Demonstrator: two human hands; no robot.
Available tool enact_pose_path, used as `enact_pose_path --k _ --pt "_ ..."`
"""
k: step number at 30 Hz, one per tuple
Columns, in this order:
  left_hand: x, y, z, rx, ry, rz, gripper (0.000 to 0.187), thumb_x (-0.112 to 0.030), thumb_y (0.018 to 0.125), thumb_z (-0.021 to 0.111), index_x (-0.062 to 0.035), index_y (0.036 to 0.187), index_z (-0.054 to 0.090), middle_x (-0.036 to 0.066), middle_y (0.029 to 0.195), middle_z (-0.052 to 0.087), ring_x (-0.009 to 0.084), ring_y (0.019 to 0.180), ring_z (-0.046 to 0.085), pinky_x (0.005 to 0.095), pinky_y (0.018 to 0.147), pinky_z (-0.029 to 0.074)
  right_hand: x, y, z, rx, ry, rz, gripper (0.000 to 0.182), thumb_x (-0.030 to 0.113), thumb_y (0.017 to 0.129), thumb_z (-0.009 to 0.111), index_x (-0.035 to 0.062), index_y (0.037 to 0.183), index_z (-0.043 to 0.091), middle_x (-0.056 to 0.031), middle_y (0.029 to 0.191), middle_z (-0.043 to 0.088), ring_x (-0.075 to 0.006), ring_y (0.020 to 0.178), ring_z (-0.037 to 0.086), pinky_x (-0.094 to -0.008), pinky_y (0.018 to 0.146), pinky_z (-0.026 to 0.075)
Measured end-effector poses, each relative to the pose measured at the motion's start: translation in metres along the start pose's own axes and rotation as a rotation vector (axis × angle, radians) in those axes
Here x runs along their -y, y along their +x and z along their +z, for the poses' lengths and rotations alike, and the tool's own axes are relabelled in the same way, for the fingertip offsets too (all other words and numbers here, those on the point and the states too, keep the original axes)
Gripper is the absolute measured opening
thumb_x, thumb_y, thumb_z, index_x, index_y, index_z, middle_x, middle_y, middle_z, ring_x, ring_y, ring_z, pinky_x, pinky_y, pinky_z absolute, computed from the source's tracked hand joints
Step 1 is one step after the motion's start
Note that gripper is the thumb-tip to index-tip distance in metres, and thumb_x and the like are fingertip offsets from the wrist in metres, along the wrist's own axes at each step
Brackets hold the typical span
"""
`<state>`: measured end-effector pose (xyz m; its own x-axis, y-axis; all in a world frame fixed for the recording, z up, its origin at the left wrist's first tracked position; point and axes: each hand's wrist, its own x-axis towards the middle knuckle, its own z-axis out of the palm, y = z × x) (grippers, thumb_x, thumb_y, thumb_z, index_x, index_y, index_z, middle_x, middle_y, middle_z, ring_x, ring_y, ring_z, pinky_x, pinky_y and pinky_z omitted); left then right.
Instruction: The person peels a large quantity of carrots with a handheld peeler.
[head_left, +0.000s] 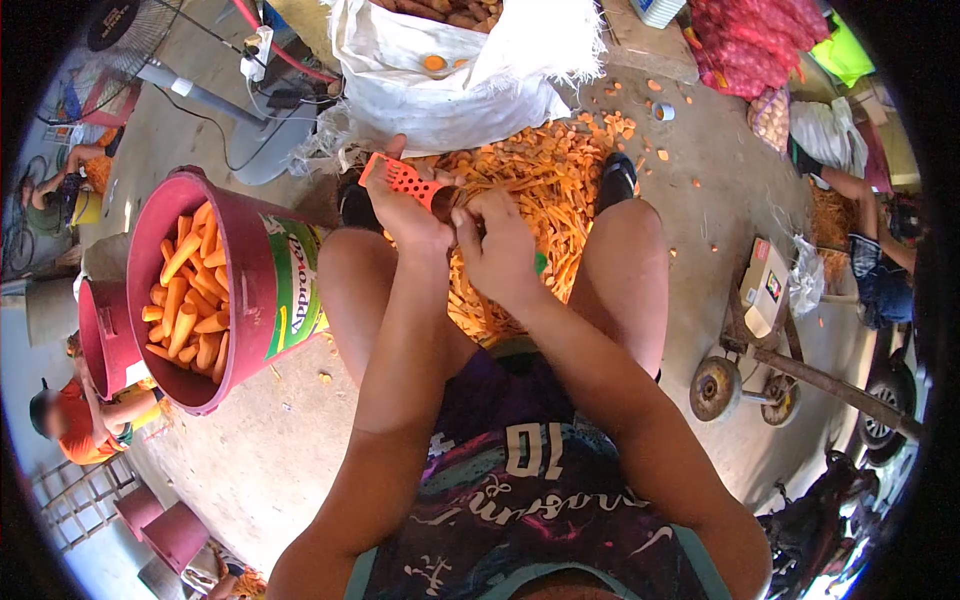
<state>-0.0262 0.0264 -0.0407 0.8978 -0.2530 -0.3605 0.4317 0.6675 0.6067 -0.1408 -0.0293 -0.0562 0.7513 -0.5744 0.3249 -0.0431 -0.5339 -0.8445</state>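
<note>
My left hand (412, 212) is curled around a bright orange strip with dark holes (402, 180). Right beside it, a brown rounded piece (446, 202) shows between my two hands. My right hand (497, 245) is closed, its thumb and fingertips right at that brown piece. A bit of green (541, 263) sticks out at the right hand's outer edge; I cannot tell what this hand grips. Below both hands, a heap of orange carrot peelings (560, 185) covers the floor between my knees.
A red bucket (185, 395) of peeled carrots stands left of my knee. White sacks (450, 95) lie ahead, with brown roots in the opening. A fan (190, 85) and cables are front left, a hand cart (765, 350) right, red net sacks (750, 40) far right. Other people sit around the edges.
</note>
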Motion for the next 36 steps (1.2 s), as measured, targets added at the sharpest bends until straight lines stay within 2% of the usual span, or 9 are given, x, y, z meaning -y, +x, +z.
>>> enact_pose_path --k 5,7,14,20,23,29,31,35,36 --pt "-0.002 -0.006 0.007 -0.01 0.008 -0.028 0.045 -0.036 0.104 0.033 -0.0074 0.129 0.057 0.007 0.073 0.053 0.0237 0.058 0.053 0.0431 0.059 0.052 -0.002 0.008 -0.006 0.03 -0.004 -0.024 0.017 0.014 0.096 0.071 0.0036 0.099 0.057 -0.0172 0.094 0.061 -0.0414 0.083 0.063 -0.0507 0.069 0.05" --pt "-0.001 -0.007 0.008 0.0 0.028 -0.015 0.043 -0.035 0.104 0.033 -0.0077 0.126 0.058 0.007 0.073 0.052 0.0241 0.059 0.053 0.0415 0.058 0.051 -0.009 0.022 -0.01 -0.101 -0.086 0.005 0.014 0.011 0.099 0.069 0.0022 0.096 0.059 -0.0163 0.09 0.06 -0.0366 0.076 0.062 -0.0452 0.067 0.05" --pt "-0.002 -0.005 0.006 -0.052 -0.011 -0.04 0.042 -0.036 0.104 0.034 -0.0081 0.122 0.059 0.007 0.073 0.052 0.0246 0.06 0.055 0.0407 0.058 0.05 0.001 0.0 -0.005 0.046 -0.057 -0.059 0.014 0.015 0.099 0.067 0.004 0.099 0.059 -0.0183 0.099 0.061 -0.0421 0.085 0.064 -0.0512 0.071 0.051" --pt "0.001 -0.005 0.004 -0.054 0.0 -0.048 0.04 -0.039 0.105 0.04 -0.0087 0.122 0.058 0.006 0.073 0.052 0.0234 0.062 0.054 0.0437 0.061 0.051 -0.009 0.021 -0.012 -0.017 -0.127 -0.008 0.013 0.015 0.099 0.066 0.0043 0.1 0.059 -0.0197 0.099 0.061 -0.044 0.087 0.064 -0.0527 0.072 0.053" --pt "-0.001 -0.003 0.004 -0.057 -0.017 -0.075 0.041 -0.041 0.105 0.042 -0.0089 0.123 0.059 0.006 0.073 0.052 0.0236 0.063 0.055 0.0438 0.061 0.052 0.001 0.006 -0.009 0.023 -0.111 -0.066 0.013 0.015 0.099 0.066 0.0049 0.101 0.059 -0.0197 0.099 0.061 -0.0441 0.088 0.065 -0.0533 0.072 0.053" --pt "-0.003 -0.006 0.014 -0.06 -0.065 -0.043 0.027 -0.036 0.103 0.054 -0.0114 0.112 0.059 0.005 0.073 0.052 0.0221 0.061 0.056 0.0427 0.059 0.054 -0.008 0.008 -0.011 0.001 -0.002 -0.023 0.015 0.015 0.098 0.07 0.0033 0.102 0.062 -0.0188 0.096 0.062 -0.0418 0.086 0.064 -0.0494 0.074 0.052" --pt "-0.007 -0.005 0.017 -0.024 0.2 -0.061 0.023 -0.038 0.105 0.059 -0.0145 0.103 0.057 0.0 0.08 0.054 0.0159 0.064 0.054 0.0371 0.062 0.051 -0.014 0.014 -0.018 -0.032 0.034 -0.001 0.016 0.015 0.098 0.071 0.0022 0.101 0.062 -0.0187 0.096 0.062 -0.0405 0.085 0.064 -0.0475 0.075 0.052" --pt "-0.011 0.01 -0.003 0.08 0.27 -0.018 0.02 -0.034 0.104 0.062 -0.0145 0.104 0.057 -0.001 0.079 0.055 0.0127 0.065 0.057 0.0349 0.061 0.052 -0.014 0.021 -0.028 -0.054 0.098 0.12 0.017 0.015 0.101 0.069 0.0001 0.1 0.062 -0.0193 0.094 0.061 -0.0362 0.085 0.063 -0.0433 0.076 0.05" --pt "-0.011 0.018 -0.015 0.194 0.131 -0.056 0.019 -0.033 0.104 0.06 -0.0137 0.105 0.057 0.0 0.08 0.057 0.0144 0.067 0.058 0.0359 0.06 0.052 -0.01 0.019 -0.028 -0.036 0.133 0.137 0.017 0.015 0.101 0.069 -0.0001 0.1 0.062 -0.019 0.093 0.06 -0.0361 0.085 0.062 -0.0434 0.076 0.05"
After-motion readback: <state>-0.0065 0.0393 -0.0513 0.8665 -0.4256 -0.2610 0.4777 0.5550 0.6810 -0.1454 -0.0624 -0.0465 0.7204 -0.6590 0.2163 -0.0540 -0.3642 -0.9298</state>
